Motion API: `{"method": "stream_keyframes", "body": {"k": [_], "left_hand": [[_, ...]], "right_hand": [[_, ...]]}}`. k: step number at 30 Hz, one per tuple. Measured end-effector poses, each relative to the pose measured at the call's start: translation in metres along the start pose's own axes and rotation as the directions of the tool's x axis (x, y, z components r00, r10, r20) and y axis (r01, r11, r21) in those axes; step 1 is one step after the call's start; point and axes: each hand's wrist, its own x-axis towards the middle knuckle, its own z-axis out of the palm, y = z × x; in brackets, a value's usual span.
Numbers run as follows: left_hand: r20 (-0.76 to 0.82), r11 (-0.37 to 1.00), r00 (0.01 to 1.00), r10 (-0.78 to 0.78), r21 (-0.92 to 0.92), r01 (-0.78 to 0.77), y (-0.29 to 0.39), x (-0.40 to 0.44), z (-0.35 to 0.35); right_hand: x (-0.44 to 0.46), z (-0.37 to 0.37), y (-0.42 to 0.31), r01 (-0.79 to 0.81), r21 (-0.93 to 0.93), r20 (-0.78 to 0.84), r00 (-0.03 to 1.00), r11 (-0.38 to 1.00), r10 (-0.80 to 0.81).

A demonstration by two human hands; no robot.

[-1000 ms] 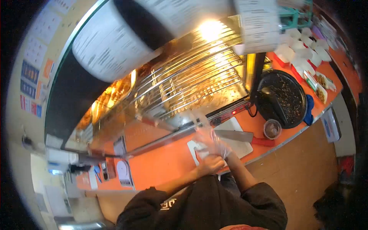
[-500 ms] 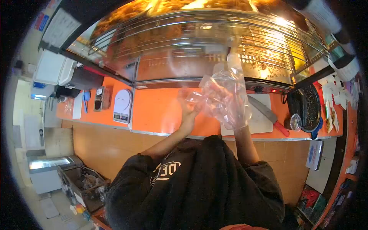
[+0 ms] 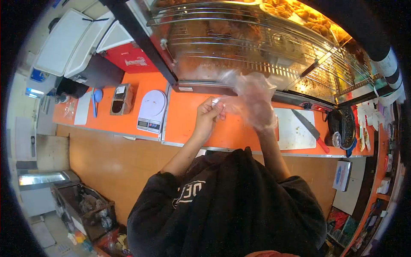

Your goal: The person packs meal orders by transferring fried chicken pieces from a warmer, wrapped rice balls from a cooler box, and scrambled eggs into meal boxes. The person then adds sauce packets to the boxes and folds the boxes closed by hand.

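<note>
My left hand [image 3: 209, 115] is closed in a pinch on the edge of a clear plastic bag [image 3: 252, 88], above the orange counter. Inside the same bag is my right hand [image 3: 260, 107], covered down to about the wrist. Its fingers are blurred behind the crinkled plastic, so their pose is hard to make out. The bag's upper part stands up in front of the glass display case [image 3: 205, 88]. Just right of my right hand lies a white cutting board [image 3: 295, 132], with a red-handled knife [image 3: 309, 127] across its right side.
Left on the orange counter [image 3: 184, 128] stand a white kitchen scale [image 3: 153, 107], a clear container with dark contents [image 3: 121, 100] and a blue spoon [image 3: 96, 97]. A black pan [image 3: 342, 124] and a small clear cup [image 3: 335, 139] are at the right. Fried food [image 3: 304, 15] fills the case's upper shelf.
My view has turned, so the case and counter appear tilted. My left hand still holds the bag's edge, and the plastic around my right hand is bunched differently, with its tall upper strip lower.
</note>
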Motion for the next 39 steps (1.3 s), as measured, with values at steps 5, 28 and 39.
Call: {"method": "stream_keyframes", "body": {"k": [5, 28, 39], "left_hand": [[0.084, 0.984, 0.996, 0.030, -0.179, -0.014, 0.022, -0.009, -0.024], [0.179, 0.686, 0.888, 0.423, 0.578, -0.443, -0.001, -0.020, -0.025], [0.610, 0.642, 0.756, 0.236, 0.486, -0.593, -0.026, -0.040, -0.031]], "right_hand": [[-0.017, 0.049, -0.046, 0.351, -0.236, 0.040, 0.935, 0.906, -0.352], [-0.007, 0.107, -0.060, -0.245, 0.705, 0.121, 0.966, 0.666, 0.228], [0.015, 0.104, -0.085, 0.008, 0.030, 0.233, 0.972, 1.000, -0.015]]}}
